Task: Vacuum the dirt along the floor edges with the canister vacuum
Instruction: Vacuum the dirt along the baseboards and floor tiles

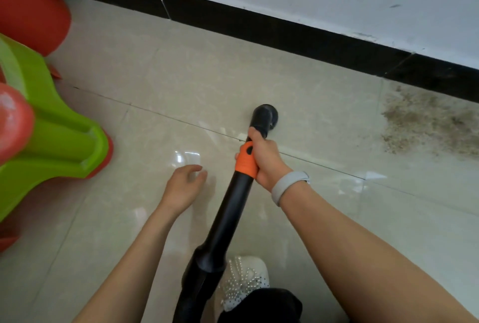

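White shoe (245, 280) nearest. R hand (261, 156) wraps rigid wand (228, 214) at orange collar (245, 160), good hold; L hand (182, 188) loose, empty. Nozzle (264, 116) short of dirt (425, 123). Prob. light, stiff.

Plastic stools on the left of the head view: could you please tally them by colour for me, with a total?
Green stools: 1
Red-orange stools: 2 can be told apart, one by the wall and one under the green stool; a blurred red part nearest the camera cannot be assigned.
Total: 3 stools
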The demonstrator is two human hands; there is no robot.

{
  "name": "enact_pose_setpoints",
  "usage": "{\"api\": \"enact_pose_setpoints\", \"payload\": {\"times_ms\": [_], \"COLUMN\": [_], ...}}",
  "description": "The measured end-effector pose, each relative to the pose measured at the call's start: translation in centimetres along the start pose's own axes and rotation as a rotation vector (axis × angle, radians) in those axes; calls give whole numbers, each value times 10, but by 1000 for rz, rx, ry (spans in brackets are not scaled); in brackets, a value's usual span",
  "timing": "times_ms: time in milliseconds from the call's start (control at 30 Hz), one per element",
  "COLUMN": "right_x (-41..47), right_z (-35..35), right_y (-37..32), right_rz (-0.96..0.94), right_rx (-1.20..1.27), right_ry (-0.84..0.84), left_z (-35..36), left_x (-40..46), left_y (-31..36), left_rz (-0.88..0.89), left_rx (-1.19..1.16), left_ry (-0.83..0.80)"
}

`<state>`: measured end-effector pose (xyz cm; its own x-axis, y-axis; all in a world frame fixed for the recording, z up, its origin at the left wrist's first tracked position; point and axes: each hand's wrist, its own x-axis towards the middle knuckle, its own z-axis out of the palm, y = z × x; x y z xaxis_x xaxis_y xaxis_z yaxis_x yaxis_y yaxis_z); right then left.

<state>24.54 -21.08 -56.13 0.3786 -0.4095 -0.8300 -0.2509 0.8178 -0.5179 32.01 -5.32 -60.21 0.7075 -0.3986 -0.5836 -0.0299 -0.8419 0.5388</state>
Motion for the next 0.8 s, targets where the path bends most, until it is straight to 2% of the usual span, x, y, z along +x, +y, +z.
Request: {"api": "enact_pose_setpoints", "payload": {"times_ms": [100, 233, 333, 433, 500, 567, 800], "right_x": [-13, -23, -24, -25, -26, -24, -15], "right_z": [19, 25, 26, 32, 35, 37, 52], "right_y": [30, 54, 48, 44, 44, 43, 52], "right_rz": [59, 100, 94, 70, 74, 104, 190], "right_rx": [28, 0, 8, -26, -59, -76, -201], "right_ry": [-57, -74, -71, -52, -53, -65, -82], "left_z": [-12, -34, -41, -32, -23, -17, -23], "left_x": [-16, -35, -60, -85, -98, -103, -124], "left_y": [-7, -15, -1, 17, 26, 27, -5], "left_rz": [-36, -68, -74, -79, -119, -123, -100], "left_rx": [-158, -259, -361, -358, -464, -484, -303], "left_ry": [22, 44, -99, -256, -309, -277, -92]}}
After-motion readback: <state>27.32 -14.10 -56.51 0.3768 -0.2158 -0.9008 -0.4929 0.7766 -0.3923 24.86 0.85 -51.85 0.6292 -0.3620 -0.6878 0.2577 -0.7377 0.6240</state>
